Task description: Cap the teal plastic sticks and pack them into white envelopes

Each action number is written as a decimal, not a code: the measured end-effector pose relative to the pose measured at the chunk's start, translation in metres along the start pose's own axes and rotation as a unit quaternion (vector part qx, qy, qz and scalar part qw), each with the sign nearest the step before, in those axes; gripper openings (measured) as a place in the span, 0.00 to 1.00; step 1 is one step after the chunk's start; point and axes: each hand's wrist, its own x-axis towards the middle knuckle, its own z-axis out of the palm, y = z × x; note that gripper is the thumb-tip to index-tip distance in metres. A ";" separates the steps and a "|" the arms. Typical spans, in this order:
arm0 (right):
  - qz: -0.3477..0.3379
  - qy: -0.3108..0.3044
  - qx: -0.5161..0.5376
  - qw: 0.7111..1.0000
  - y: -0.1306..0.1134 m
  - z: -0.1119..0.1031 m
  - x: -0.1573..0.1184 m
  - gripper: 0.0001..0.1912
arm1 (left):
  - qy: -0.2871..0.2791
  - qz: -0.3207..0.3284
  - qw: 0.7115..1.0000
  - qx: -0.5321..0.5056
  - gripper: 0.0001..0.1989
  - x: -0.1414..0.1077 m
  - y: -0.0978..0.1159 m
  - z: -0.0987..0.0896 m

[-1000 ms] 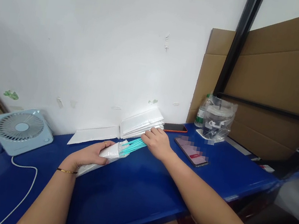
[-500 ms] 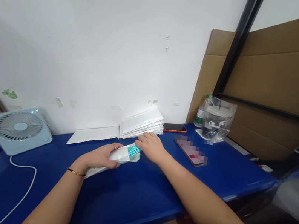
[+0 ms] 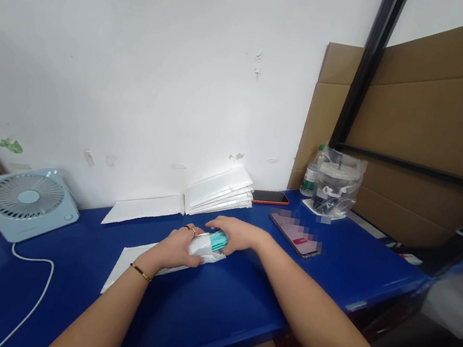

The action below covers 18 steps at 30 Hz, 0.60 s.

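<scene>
My left hand (image 3: pixel 177 247) is closed around a long white packet (image 3: pixel 128 260) lying low over the blue table, its thumb pressing the near side. From the packet's right end pokes a bundle of thin turquoise items (image 3: pixel 218 241), whose exact kind I cannot make out. Clear plastic shows below that end. My right hand (image 3: pixel 236 236) curls over the protruding turquoise ends, its thumb at the near side and its fingers at the far side. Behind both hands leans a stack of flat white packets (image 3: pixel 219 192), with a single white packet (image 3: pixel 145 209) to its left.
A light blue fan (image 3: pixel 26 201) with a white cable (image 3: pixel 46 285) stands at the left. Right of the stack lie an orange-edged phone (image 3: pixel 270 197) and a second phone (image 3: pixel 294 236). A bottle (image 3: pixel 309 178) and a bagged cup (image 3: pixel 336 185) stand at the back right.
Both hands and the packet have shifted to the right and slightly lower. The turquoise bundle sticks out less, and the right hand now reaches around its end. More of the packet's left end shows.
</scene>
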 end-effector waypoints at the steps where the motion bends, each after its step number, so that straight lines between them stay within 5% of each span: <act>1: 0.006 -0.006 0.072 0.997 0.007 -0.005 -0.004 0.45 | 0.001 -0.005 1.000 0.007 0.31 0.000 0.001 0.000; 4: 0.080 0.050 0.302 0.949 0.021 -0.010 -0.012 0.41 | 0.003 -0.015 0.999 0.029 0.43 -0.006 0.003 -0.005; 7: 0.182 0.253 0.466 0.828 0.020 0.004 -0.016 0.28 | -0.037 -0.017 0.999 0.023 0.55 -0.025 -0.004 -0.013; 10: 0.217 0.334 0.573 0.717 0.010 0.024 -0.027 0.29 | 0.012 -0.073 0.997 0.002 0.47 -0.053 -0.033 -0.015; 13: 0.225 0.360 0.613 0.667 -0.001 0.038 -0.036 0.27 | 0.200 -0.225 0.954 0.000 0.43 -0.078 -0.066 -0.007; 18: 0.232 0.338 0.650 0.640 -0.022 0.050 -0.015 0.29 | 0.287 -0.320 0.874 -0.226 0.36 -0.089 -0.068 0.004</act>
